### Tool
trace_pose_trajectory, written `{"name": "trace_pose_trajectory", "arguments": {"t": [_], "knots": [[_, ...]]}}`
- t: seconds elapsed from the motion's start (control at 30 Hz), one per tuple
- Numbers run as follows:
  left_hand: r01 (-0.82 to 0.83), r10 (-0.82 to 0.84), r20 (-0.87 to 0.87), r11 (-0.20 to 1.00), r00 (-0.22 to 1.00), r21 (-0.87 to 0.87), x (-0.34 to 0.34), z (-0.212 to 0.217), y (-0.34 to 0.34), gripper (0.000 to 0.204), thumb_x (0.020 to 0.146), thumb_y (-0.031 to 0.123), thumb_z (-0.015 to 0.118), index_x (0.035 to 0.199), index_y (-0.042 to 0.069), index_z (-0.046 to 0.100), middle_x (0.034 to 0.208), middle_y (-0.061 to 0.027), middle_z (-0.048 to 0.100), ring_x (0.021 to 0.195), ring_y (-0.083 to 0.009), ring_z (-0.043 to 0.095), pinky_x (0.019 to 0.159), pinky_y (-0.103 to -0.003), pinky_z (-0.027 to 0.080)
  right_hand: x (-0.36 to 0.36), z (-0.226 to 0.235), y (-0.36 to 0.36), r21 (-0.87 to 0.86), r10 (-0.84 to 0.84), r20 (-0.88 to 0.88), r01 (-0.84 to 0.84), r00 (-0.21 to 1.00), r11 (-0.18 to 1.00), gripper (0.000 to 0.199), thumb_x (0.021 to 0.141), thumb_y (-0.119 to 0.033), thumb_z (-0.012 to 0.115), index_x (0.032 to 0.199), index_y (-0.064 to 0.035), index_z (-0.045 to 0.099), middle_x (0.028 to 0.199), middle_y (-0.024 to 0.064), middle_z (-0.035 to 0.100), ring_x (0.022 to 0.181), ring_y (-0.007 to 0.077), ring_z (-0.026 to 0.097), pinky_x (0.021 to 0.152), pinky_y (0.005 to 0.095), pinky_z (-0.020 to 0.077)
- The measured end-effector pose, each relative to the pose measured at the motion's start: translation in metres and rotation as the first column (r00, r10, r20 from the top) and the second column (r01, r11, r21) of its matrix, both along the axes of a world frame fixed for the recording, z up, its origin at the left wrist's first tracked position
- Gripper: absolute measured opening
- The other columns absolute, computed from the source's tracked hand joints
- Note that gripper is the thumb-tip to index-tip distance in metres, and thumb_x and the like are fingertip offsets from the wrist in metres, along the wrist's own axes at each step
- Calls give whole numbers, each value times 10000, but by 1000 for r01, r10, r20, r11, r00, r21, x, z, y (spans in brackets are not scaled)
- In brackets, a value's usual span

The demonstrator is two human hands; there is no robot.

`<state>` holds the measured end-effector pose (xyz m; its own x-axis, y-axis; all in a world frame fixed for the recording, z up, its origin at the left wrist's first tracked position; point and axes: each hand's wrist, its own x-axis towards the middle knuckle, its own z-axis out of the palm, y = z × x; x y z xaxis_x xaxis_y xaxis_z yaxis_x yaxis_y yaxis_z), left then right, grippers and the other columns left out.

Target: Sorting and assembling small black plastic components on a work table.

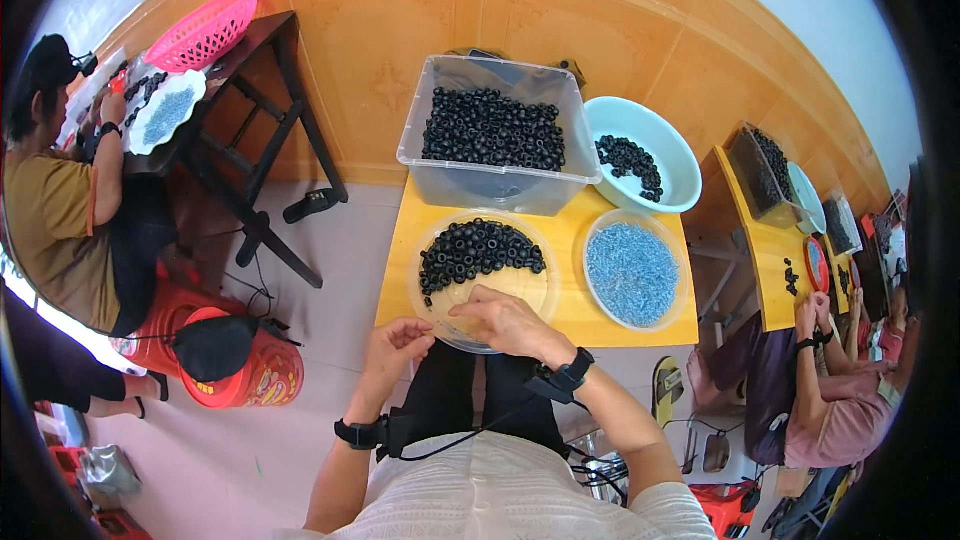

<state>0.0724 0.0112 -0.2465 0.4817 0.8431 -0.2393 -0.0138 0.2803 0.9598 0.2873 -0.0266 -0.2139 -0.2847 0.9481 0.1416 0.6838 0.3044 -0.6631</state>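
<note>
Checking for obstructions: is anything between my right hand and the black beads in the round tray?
Nothing visible; only the bare floor of the round tray shows between your right hand and the black beads.

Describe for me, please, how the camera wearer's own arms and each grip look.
The left grip and right grip are ungloved, the forearms bare. A black left wrist strap and right wrist strap each carry a dark, box-like unit. Thin black cable runs between the wrists, in front of the body. The right sleeve is short and whitish; the left barely shows.

No readable text, numbers or signs.
</note>
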Motion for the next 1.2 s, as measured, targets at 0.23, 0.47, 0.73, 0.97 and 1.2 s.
{"name": "trace_pose_trajectory", "arguments": {"t": [0.23, 0.47, 0.73, 0.97, 1.2], "knots": [[173, -160, -149, 981, 976, 84, 5, -13, -6, 207, 770, 51, 645, 977, 52, 638, 680, 17, 555, 599, -58, 516, 564, -181, 436, -14, -1, 7, -133, 130, 98, -116, 987, 984, 375, 717, -38, 575, 1089, -78, 562, 919, 116, 485, 911, 306, 535, 762, 384, 442], [128, -124, -115, 991, 986, 27, 9, -13, -5, 174, 794, 65, 620, 967, 55, 640, 697, 19, 568, 603, -52, 509, 565, -180, 441, -6, -6, 12, -168, 201, 80, -185, 976, 968, 402, 709, 13, 532, 1100, -78, 540, 903, 111, 467, 872, 306, 532, 727, 386, 442], [122, -121, -110, 993, 987, 1, 12, -16, -3, 154, 804, 76, 614, 954, 53, 639, 723, 15, 592, 617, -50, 528, 567, -179, 442, -3, -1, 11, -134, 248, 125, -231, 961, 964, 389, 687, 37, 514, 1060, -65, 556, 893, 113, 464, 871, 308, 539, 714, 382, 441], [100, -101, -96, 995, 990, -10, 11, -19, -4, 154, 803, 82, 617, 954, 59, 641, 733, 17, 598, 604, -52, 528, 560, -176, 438, 3, 10, 1, -101, 208, 221, -190, 953, 977, 292, 669, 8, 554, 952, -55, 591, 900, 130, 497, 874, 325, 558, 746, 413, 455], [112, -112, -119, 994, 987, -4, 12, -16, -5, 147, 822, 105, 605, 956, 51, 630, 774, 6, 603, 655, -63, 541, 586, -192, 453, 26, -11, -2, 0, -14, 206, 14, 979, 1000, 268, 691, -1, 557, 944, -74, 605, 851, 106, 518, 809, 299, 572, 691, 405, 468]]}}
